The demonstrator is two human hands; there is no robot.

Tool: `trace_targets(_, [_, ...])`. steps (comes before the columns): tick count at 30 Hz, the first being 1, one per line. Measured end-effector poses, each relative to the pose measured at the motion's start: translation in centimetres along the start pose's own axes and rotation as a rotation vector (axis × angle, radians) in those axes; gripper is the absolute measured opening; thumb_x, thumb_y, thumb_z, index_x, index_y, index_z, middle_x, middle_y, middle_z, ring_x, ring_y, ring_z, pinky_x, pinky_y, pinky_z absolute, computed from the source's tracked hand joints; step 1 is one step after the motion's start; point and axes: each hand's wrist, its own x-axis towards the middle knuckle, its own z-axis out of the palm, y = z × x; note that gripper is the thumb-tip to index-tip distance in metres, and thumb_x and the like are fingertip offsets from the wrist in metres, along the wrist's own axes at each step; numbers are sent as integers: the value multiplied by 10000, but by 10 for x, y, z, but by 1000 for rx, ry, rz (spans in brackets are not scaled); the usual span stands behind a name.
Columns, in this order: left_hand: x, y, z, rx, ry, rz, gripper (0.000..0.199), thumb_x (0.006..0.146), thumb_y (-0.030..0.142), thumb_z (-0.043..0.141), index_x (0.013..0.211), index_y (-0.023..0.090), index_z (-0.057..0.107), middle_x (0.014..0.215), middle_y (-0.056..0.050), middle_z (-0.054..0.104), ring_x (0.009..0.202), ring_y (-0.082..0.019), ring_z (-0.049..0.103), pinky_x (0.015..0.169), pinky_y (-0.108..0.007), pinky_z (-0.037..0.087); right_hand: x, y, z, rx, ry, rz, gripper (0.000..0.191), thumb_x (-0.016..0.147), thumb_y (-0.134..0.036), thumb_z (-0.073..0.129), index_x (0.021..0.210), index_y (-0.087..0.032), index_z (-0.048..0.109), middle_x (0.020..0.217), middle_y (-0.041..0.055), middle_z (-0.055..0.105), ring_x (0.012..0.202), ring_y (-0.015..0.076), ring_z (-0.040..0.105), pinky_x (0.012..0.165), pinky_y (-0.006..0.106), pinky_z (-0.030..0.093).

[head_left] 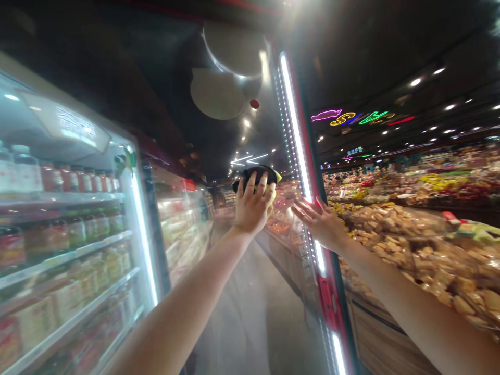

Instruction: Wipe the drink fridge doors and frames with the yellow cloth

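A glass door (250, 291) with a lit strip (296, 125) along its right edge stands open in front of me. My left hand (253, 204) presses a dark cloth with yellow parts (258, 174) against the glass, its fingers bent over the cloth. To the right, my right hand (322, 225) has its fingers spread and rests at the door's lit edge, holding nothing. Part of the cloth is hidden under my left hand.
At the left, a lit fridge (135, 234) holds rows of bottles (84, 229) on shelves. On the right are heaps of packaged goods (394, 229) on a wooden-sided stand (375, 333). Neon signs (344, 119) hang beyond.
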Motion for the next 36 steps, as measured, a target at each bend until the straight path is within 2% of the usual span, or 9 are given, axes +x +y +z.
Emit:
trace_targets(4, [-28,30,15,-21,-53,155,533,934,256,583,1465,218,545,1612,-119,472,1542,-359,333,1274,-628,235,-9,5,-2,-37,17,39,680,886,-4,550,1514,-262,506,1599,72,482,1480,298,458,1266,628,283])
trace_targets(8, [-36,35,23,-24,-112,303,623,956,242,554,1562,220,412,1622,-100,462,1534,-329,359,1281,-607,241,-14,11,-7,-58,10,36,598,890,-4,558,1431,-258,591,1565,48,536,1478,291,462,1301,628,195])
trace_targets(14, [9,51,38,-23,13,1,514,1004,211,475,1515,161,480,1656,-120,390,1559,-322,310,1276,-573,270,-25,11,-4,-70,37,71,545,900,-5,509,1399,-194,617,1540,77,563,1460,279,488,1285,584,283])
trace_targets(20, [-15,69,48,-122,-66,127,709,948,188,527,1619,149,302,1688,-92,314,1581,-293,258,1304,-529,233,-47,3,-1,-17,55,109,625,887,7,455,1478,-172,554,1555,120,532,1453,262,500,1231,498,419])
trace_targets(23, [13,60,45,-142,-62,93,629,981,147,461,1598,135,341,1665,-109,363,1556,-258,327,1293,-485,272,-51,4,-5,3,28,118,601,917,-1,432,1488,-152,544,1569,126,511,1475,268,468,1248,495,402])
trace_targets(27, [52,58,45,-143,32,-17,461,1022,231,471,1477,189,529,1635,-91,437,1558,-289,317,1294,-535,244,-53,10,-7,28,31,120,582,929,-9,425,1468,-171,575,1571,113,511,1476,275,466,1246,497,413])
trace_targets(29, [40,68,50,-144,47,-19,421,1024,253,489,1433,203,577,1623,-93,458,1556,-297,322,1293,-541,243,-56,13,-6,38,22,121,584,933,-20,431,1474,-185,573,1564,107,523,1477,279,464,1230,505,433])
trace_targets(34, [-39,96,62,-135,-10,143,589,926,205,603,1503,159,500,1638,-123,425,1546,-321,341,1292,-546,261,-70,13,-2,104,7,135,608,925,-12,445,1505,-170,535,1569,109,523,1513,267,409,1227,495,441])
trace_targets(36, [-47,95,62,-138,-27,184,657,915,188,598,1549,136,433,1642,-116,418,1550,-303,335,1300,-525,251,-73,12,-1,135,14,130,582,932,-3,428,1486,-131,552,1569,123,520,1519,278,397,1228,486,445])
